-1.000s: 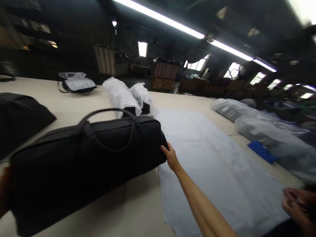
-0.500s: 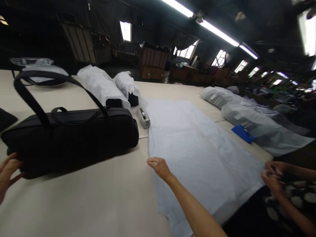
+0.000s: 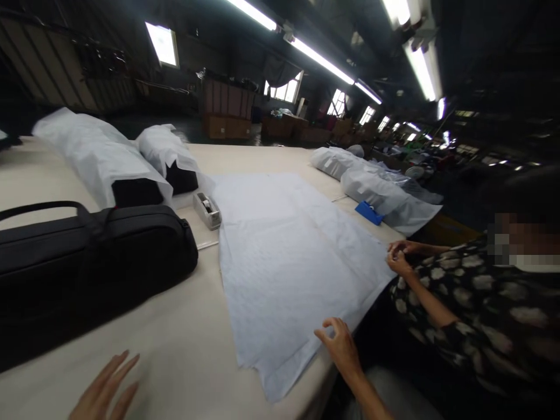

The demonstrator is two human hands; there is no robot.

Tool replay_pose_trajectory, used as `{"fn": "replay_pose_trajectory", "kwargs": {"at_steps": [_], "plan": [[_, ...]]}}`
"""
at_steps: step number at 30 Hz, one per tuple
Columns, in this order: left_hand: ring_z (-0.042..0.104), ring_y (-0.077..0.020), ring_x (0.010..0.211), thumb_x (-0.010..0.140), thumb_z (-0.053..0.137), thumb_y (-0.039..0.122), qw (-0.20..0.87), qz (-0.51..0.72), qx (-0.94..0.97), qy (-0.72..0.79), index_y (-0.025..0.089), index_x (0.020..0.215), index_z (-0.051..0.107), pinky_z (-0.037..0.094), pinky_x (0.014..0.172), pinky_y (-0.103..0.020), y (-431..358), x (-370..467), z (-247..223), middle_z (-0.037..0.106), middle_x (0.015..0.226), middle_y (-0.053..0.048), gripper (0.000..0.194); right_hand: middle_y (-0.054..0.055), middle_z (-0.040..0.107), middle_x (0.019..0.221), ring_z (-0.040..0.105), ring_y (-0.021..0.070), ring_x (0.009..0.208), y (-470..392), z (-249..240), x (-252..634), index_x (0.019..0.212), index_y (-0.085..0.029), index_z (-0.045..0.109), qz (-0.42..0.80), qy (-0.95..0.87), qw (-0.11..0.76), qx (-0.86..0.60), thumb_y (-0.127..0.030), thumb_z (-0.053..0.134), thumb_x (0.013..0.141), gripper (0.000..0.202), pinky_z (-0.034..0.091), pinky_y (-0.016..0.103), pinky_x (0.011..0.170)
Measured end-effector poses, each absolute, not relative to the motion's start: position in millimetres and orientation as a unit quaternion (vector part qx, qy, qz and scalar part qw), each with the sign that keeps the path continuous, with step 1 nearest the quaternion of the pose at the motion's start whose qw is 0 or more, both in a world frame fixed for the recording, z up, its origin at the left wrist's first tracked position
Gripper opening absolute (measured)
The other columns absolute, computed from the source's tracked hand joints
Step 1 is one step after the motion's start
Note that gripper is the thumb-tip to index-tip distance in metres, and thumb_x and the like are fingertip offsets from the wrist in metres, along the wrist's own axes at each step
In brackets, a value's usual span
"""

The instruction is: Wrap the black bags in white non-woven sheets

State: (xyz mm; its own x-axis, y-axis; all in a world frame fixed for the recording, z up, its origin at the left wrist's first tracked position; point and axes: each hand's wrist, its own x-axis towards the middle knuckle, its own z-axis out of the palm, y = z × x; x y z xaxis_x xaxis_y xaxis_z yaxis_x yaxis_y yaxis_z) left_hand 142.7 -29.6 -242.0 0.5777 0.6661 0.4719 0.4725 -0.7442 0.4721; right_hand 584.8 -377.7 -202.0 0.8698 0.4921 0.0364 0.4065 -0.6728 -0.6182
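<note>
White thin sheets lie flat on the cream table, reaching to its near edge. My right hand is over the near right edge of the sheets, thumb and fingers apart, with nothing held. Low at the left, my left hand hovers above bare tabletop with its fingers spread and holds nothing. A long black bag with a carrying strap stands at the left, beyond my left hand. Between bag and sheets sits a clear tape dispenser.
Two black items under white covers lie at the back left. Covered bundles and a blue tape dispenser are on the right. A person in a flowered top sits at the right, hands at the sheets' edge.
The view has turned right. My left hand has come away from the black bag. My right hand has moved from the sheets' left edge to their near right edge.
</note>
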Motion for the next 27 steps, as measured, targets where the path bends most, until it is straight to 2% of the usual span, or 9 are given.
{"fn": "replay_pose_trajectory", "kwargs": {"at_steps": [1,3,6,11,17,22,27], "plan": [[0.058,-0.0379,0.126,0.098,0.044,0.046,0.12,0.314,0.896,0.289,0.047,0.153,0.031,0.054,0.096,-0.056,-35.3,155.1,-248.3,0.061,0.137,-0.009,0.057,0.015,0.07,0.117,0.059,0.0374,0.121,-381.5,-204.6,590.5,0.099,-0.02,0.07,0.055,-0.254,0.313,-0.913,-0.05,0.062,0.073,0.041,0.04,0.053,0.108],[0.056,-0.038,0.128,0.097,0.045,0.039,0.054,0.283,0.931,0.223,0.045,0.155,0.025,0.051,0.099,-0.056,-51.5,182.5,-256.2,0.057,0.144,-0.009,0.062,0.016,0.054,0.145,0.042,0.0361,0.141,-388.4,-210.9,601.8,0.129,-0.016,0.061,0.036,-0.28,0.274,-0.919,-0.045,0.06,0.076,0.061,0.026,0.056,0.119],[0.057,-0.0339,0.129,0.097,0.044,0.04,-0.017,0.257,0.953,0.159,0.034,0.158,0.023,0.041,0.11,-0.051,-78.9,223.1,-258.1,0.053,0.148,-0.009,0.065,0.015,0.034,0.16,0.025,0.0328,0.151,-396.0,-223.6,612.8,0.149,-0.013,0.043,0.032,-0.326,0.181,-0.927,-0.042,0.06,0.08,0.077,0.017,0.056,0.123],[0.058,-0.0253,0.127,0.1,0.042,0.05,-0.049,0.263,0.961,0.073,0.03,0.158,0.028,0.032,0.116,-0.037,-106.2,279.5,-247.8,0.057,0.145,-0.005,0.063,0.014,0.028,0.161,0.022,0.0309,0.151,-395.8,-248.5,614.5,0.154,-0.013,0.036,0.051,-0.37,0.117,-0.92,-0.043,0.059,0.088,0.076,0.018,0.055,0.123],[0.047,-0.024,0.138,0.102,0.043,0.045,-0.051,0.24,0.969,-0.015,0.023,0.155,0.036,0.019,0.124,-0.04,-132.6,370.1,-231.7,0.048,0.153,-0.005,0.058,0.015,0.037,0.157,0.031,0.0349,0.147,-387.0,-276.7,609.7,0.152,-0.013,0.042,-0.021,-0.372,0.138,-0.918,-0.055,0.05,0.096,0.07,0.024,0.059,0.121],[0.045,-0.0251,0.141,0.097,0.053,0.033,0.029,0.191,0.98,-0.038,0.026,0.153,0.036,0.034,0.119,-0.046,-155.1,459.6,-244.5,0.046,0.154,-0.006,0.059,0.014,0.042,0.155,0.038,0.0363,0.144,-384.4,-292.2,606.6,0.154,-0.018,0.038,-0.095,-0.371,0.167,-0.909,-0.056,0.046,0.099,0.068,0.029,0.061,0.118],[0.048,-0.0286,0.138,0.094,0.059,0.03,0.072,0.138,0.987,-0.042,0.025,0.145,0.049,0.042,0.113,-0.051,-159.8,507.2,-266.0,0.05,0.151,-0.008,0.052,0.012,0.041,0.156,0.038,0.0357,0.144,-383.9,-292.9,604.3,0.156,-0.02,0.033,-0.106,-0.369,0.168,-0.908,-0.053,0.045,0.1,0.066,0.03,0.06,0.117]]}}
